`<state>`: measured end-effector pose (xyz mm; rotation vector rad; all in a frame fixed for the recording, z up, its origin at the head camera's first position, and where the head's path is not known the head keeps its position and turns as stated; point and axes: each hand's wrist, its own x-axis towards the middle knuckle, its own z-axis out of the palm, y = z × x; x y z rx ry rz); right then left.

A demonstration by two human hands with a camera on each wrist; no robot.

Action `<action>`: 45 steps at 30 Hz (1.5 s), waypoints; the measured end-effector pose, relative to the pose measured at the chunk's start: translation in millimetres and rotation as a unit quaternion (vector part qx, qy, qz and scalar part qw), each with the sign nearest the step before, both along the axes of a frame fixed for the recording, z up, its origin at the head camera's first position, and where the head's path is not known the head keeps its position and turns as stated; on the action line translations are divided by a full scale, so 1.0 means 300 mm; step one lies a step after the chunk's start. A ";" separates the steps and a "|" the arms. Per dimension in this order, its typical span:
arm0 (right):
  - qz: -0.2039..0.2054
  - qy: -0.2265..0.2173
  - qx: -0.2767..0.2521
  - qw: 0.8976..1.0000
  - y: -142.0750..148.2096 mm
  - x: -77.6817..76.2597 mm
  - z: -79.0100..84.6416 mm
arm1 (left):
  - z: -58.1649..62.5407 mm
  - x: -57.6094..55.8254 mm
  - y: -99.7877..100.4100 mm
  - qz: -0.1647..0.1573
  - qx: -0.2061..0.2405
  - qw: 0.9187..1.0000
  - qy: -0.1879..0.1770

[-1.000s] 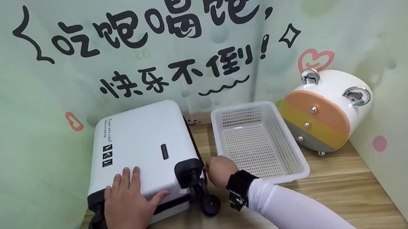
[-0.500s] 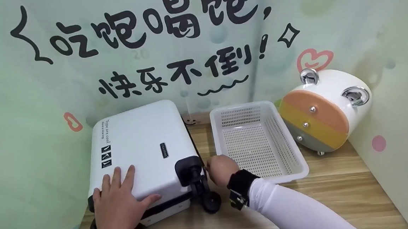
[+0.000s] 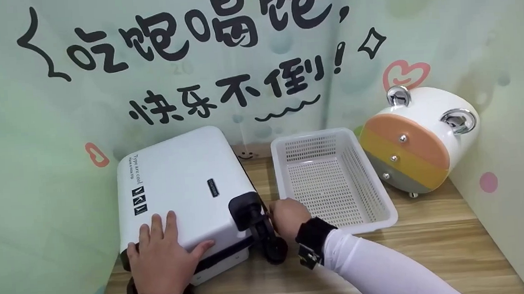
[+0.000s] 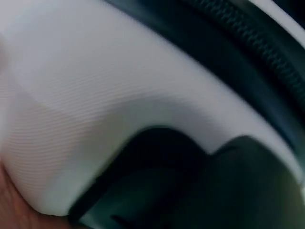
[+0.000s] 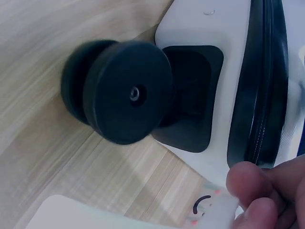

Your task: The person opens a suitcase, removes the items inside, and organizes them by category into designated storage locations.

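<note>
A white hard-shell suitcase (image 3: 177,170) with black caster wheels lies flat on the wood-patterned surface, its wheel end toward me. My left hand (image 3: 162,257) rests on its top near that end, fingers straight and spread, thumb pointing right. At the suitcase's right side, just beyond the near right wheel (image 3: 275,248), is my right hand (image 3: 289,218) with its fingers curled. In the right wrist view, fingertips (image 5: 248,183) pinch together at the end of the black zipper band (image 5: 259,95); the zipper pull itself is hidden by them. The left wrist view shows the white shell and zipper (image 4: 257,43) close up.
A white perforated plastic basket (image 3: 374,194) stands right of the suitcase, close beside my right hand. Farther right sits a white rounded case (image 3: 432,104) with a striped orange, yellow and grey base and chrome rings. Printed cloth walls (image 3: 38,133) enclose the surface.
The suitcase has turned slightly, its near right wheel moving right and away from me. The near left wheel has swivelled. My left hand has shifted left and back; my right hand slightly right.
</note>
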<state>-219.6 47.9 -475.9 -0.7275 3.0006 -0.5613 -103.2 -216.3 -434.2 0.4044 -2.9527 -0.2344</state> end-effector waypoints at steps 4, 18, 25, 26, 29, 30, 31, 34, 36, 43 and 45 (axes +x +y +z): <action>-0.016 -0.017 0.001 1.000 0.012 0.007 0.009 | 0.000 -0.015 0.033 0.013 0.000 1.000 0.001; -0.024 -0.034 -0.004 0.999 0.025 0.019 0.019 | 0.095 0.021 -0.057 0.039 0.071 0.991 -0.110; -0.023 -0.021 -0.011 0.999 0.013 0.022 0.008 | 0.024 0.048 -0.074 0.059 0.080 0.992 -0.081; -0.023 -0.018 -0.013 0.999 0.011 0.024 0.005 | 0.016 0.050 -0.071 0.063 0.075 0.993 -0.073; -0.027 -0.010 -0.020 0.999 0.007 0.032 -0.005 | -0.004 0.053 -0.061 0.072 0.065 0.994 -0.055; -0.028 -0.004 -0.021 0.999 0.006 0.035 -0.008 | -0.009 0.053 -0.058 0.074 0.063 0.994 -0.052; -0.029 0.001 -0.023 0.999 0.006 0.038 -0.009 | -0.012 0.053 -0.053 0.076 0.062 0.994 -0.047; -0.030 0.008 -0.031 0.999 0.007 0.050 -0.011 | -0.019 0.055 -0.043 0.079 0.063 0.994 -0.035; -0.031 0.006 -0.037 0.999 0.004 0.059 -0.015 | -0.020 0.056 -0.039 0.078 0.066 0.994 -0.030; -0.034 -0.001 -0.074 0.997 -0.012 0.096 -0.029 | -0.007 0.055 -0.033 0.079 0.077 0.993 -0.042; -0.034 -0.002 -0.088 0.996 -0.017 0.104 -0.031 | -0.006 0.055 -0.028 0.083 0.076 0.993 -0.043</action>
